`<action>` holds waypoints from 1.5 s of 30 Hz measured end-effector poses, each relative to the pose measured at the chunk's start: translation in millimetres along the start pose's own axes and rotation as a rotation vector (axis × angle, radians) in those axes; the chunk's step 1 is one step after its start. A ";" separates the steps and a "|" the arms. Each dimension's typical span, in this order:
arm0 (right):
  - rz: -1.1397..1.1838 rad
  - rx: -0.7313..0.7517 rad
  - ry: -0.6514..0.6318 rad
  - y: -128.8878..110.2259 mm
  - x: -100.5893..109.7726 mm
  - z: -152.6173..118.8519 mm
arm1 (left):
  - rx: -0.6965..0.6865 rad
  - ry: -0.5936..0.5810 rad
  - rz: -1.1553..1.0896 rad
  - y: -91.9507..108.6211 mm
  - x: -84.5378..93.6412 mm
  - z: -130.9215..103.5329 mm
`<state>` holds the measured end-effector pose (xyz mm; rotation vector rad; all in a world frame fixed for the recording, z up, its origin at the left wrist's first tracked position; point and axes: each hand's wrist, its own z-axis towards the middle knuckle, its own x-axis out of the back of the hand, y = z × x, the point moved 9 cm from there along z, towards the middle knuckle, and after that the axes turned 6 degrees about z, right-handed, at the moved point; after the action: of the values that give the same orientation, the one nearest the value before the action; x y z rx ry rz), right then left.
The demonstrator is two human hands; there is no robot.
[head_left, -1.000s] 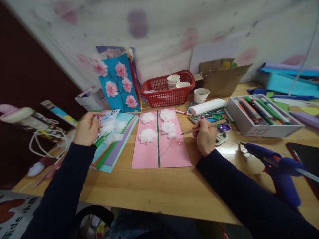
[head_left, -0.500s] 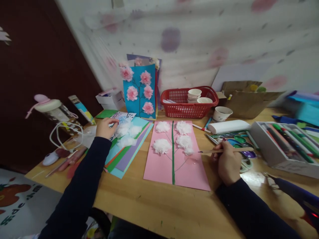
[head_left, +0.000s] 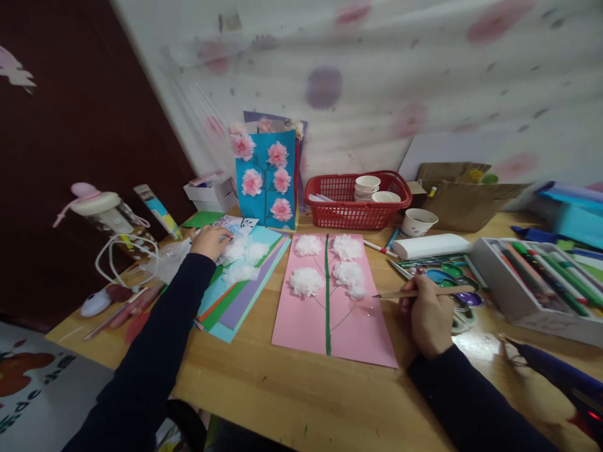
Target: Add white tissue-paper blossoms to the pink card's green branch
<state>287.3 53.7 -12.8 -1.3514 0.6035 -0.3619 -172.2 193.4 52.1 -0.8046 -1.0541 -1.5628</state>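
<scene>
My right hand (head_left: 429, 312) is closed around a thin wooden paintbrush (head_left: 393, 294), its tip over the right side of a pink sheet (head_left: 301, 325). That sheet carries a green stem (head_left: 327, 295), thin branches and several white tissue flowers (head_left: 305, 281). A shiny wet patch (head_left: 366, 306) lies on it below a small white tuft (head_left: 357, 292). My left hand (head_left: 211, 242) rests at a heap of white tissue pieces (head_left: 241, 271) on fanned coloured paper (head_left: 252, 295). Its fingers are bent together over the heap's left edge; whether they grip a piece is hidden.
Behind stand a blue card with pink flowers (head_left: 266, 179), a red basket (head_left: 358, 216) with cups and a paper cup (head_left: 419, 222). At right are a paint palette (head_left: 464, 320), a pen box (head_left: 518, 311) and a glue gun (head_left: 551, 370). A bottle (head_left: 106, 213) stands left.
My left hand has shifted slightly right over the tissue pieces. The brush stays in my right hand near the wet patch. The whole view has tipped up a little.
</scene>
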 end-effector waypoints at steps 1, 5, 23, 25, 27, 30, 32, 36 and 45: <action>0.007 0.000 0.000 0.0 0.2 -0.3 | 0.024 0.008 -0.027 -2.1 2.6 0.1; 0.040 -0.006 0.003 2.1 1.4 -0.5 | 0.070 -0.009 -0.206 3.3 11.1 -2.7; 0.348 -0.187 -0.293 9.7 -34.4 -33.0 | -0.326 -0.934 -1.029 237.0 -61.0 -146.5; 0.362 -0.193 -0.311 8.6 -36.3 -34.7 | -0.322 -0.945 -1.033 234.9 -67.4 -147.3; 0.362 -0.202 -0.336 7.9 -39.2 -36.5 | -0.325 -0.956 -1.046 235.5 -70.7 -149.3; 0.359 -0.204 -0.365 8.4 -42.4 -38.2 | -0.291 -0.999 -1.101 239.0 -74.0 -154.5; 0.346 -0.200 -0.381 10.0 -43.3 -39.1 | -0.258 -1.036 -1.152 241.8 -75.7 -158.5; 0.269 -0.192 -0.426 13.1 -45.5 -42.4 | -0.259 -1.081 -1.197 246.5 -75.8 -164.3; 0.238 -0.184 -0.467 13.8 -49.3 -45.7 | -0.263 -1.138 -1.286 251.2 -70.4 -169.6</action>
<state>219.4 48.2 -21.2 -1.4572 0.4046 0.2058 91.8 45.4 -20.4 -1.3828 -2.5672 -2.3306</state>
